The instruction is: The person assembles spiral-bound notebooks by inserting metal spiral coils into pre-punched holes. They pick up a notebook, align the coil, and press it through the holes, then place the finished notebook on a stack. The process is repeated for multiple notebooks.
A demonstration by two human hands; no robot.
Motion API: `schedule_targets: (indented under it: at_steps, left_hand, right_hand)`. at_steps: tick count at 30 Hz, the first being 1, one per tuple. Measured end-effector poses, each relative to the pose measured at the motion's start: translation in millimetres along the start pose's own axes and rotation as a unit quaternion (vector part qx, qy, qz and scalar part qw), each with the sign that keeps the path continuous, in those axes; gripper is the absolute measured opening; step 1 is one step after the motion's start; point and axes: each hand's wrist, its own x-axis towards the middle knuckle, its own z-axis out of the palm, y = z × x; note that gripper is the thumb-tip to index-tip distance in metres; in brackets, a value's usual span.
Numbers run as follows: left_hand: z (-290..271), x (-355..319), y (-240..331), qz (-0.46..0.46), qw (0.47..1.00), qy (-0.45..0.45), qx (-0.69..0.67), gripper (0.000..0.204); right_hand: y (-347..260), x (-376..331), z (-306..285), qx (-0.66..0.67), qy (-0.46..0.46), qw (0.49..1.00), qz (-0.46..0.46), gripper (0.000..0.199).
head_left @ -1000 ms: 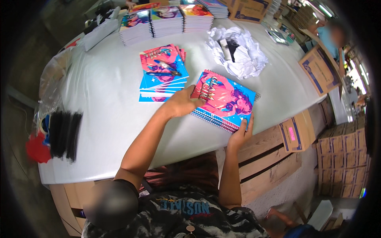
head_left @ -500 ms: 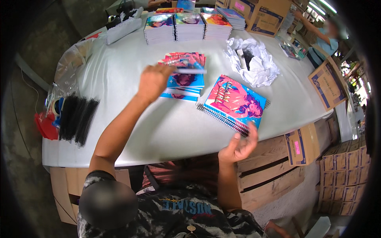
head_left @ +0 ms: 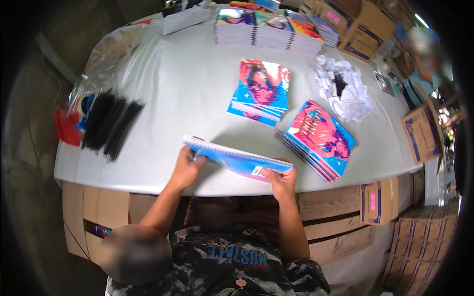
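Note:
Above the table's near edge I hold one notebook [head_left: 232, 159] tilted, a blue and pink cover with a small white label facing me. A row of small punched holes seems to run along its upper edge. My left hand [head_left: 187, 170] is closed on its left end, and my right hand [head_left: 282, 181] grips the right end, thumb on the cover by the label. Beyond it lies a loose, uneven pile of pink and blue notebooks [head_left: 261, 89]. To the right, a stack of spiral-bound notebooks [head_left: 323, 138] with the same cover sits at an angle.
Black plastic spiral coils [head_left: 111, 123] lie at the left beside a red bag [head_left: 66, 127] and clear plastic. Crumpled white paper [head_left: 348, 101] is at the right. Tall notebook stacks [head_left: 234, 34] and cardboard boxes [head_left: 368, 37] stand at the back. A person [head_left: 424, 64] is at far right.
My left hand has brought a notebook from the loose pile down towards me. My right hand, empty beside the bound stack before, has moved left and taken the notebook's other end. The view has shifted.

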Motion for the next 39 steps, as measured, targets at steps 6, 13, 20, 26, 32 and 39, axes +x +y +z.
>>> schedule_targets:
  at_steps: [6,13,20,26,32,39]
  left_hand:
    - [1,-16,-26,0.106,0.992,0.065,0.037,0.027]
    - [-171,-24,-9,-0.070,0.614,0.359,0.700,0.022]
    - [-169,-41,-26,0.019,0.730,0.412,0.544,0.023]
    - [-169,-20,-17,0.051,0.721,0.422,0.548,0.024]
    - [-164,5,-12,0.113,0.864,0.411,0.269,0.023]
    - [-65,-17,78,0.206,0.974,-0.005,-0.097,0.024]
  right_hand:
    - [-25,16,30,-0.020,-0.089,0.996,-0.015,0.015]
    - [-21,20,11,-0.107,-0.148,0.982,-0.057,0.025]
    - [-16,20,8,-0.117,-0.116,0.984,-0.074,0.025]
    - [-22,17,-13,-0.152,-0.077,0.982,-0.076,0.028]
    - [-26,8,-18,-0.164,-0.025,0.981,-0.099,0.027]
    - [-27,8,-20,-0.142,-0.016,0.987,-0.073,0.025]
